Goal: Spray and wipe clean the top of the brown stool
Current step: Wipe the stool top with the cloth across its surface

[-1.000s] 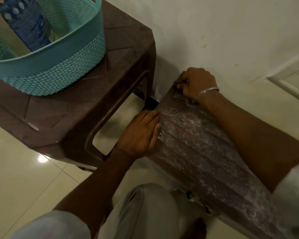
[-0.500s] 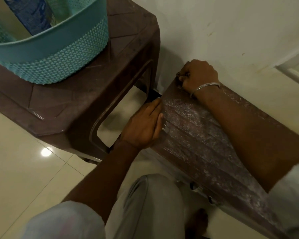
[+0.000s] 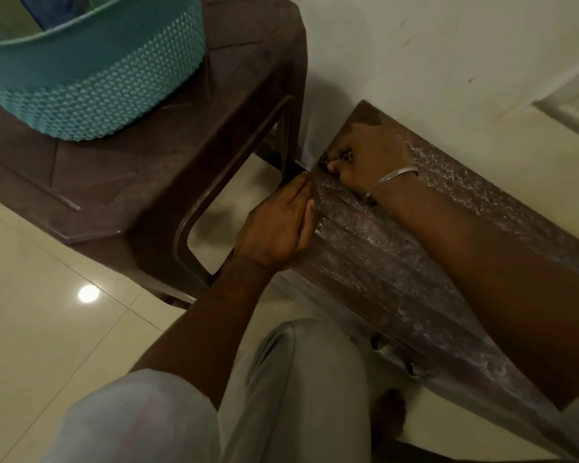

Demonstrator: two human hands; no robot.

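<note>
The brown stool (image 3: pixel 398 262) with a slatted top runs from the centre toward the lower right, against the wall. White speckled film covers much of its top. My left hand (image 3: pixel 278 228) clasps the stool's left end, fingers pressed against the edge. My right hand (image 3: pixel 371 155), with a metal bangle at the wrist, is clenched into a fist on the top near the far left corner. Something small and dark shows under its fingers; I cannot tell what it is. My right forearm lies across the top and hides part of it.
A larger brown plastic table (image 3: pixel 114 182) stands close on the left, carrying a teal basket (image 3: pixel 97 95) with a blue item (image 3: pixel 57 8) inside. The cream wall (image 3: pixel 415 45) is right behind the stool. My knee (image 3: pixel 298 379) is at the bottom, over a glossy tiled floor (image 3: pixel 47 312).
My right fist has slid from the stool's far corner along the left end toward my left hand, leaving the corner uncovered. My left hand keeps its hold on the edge.
</note>
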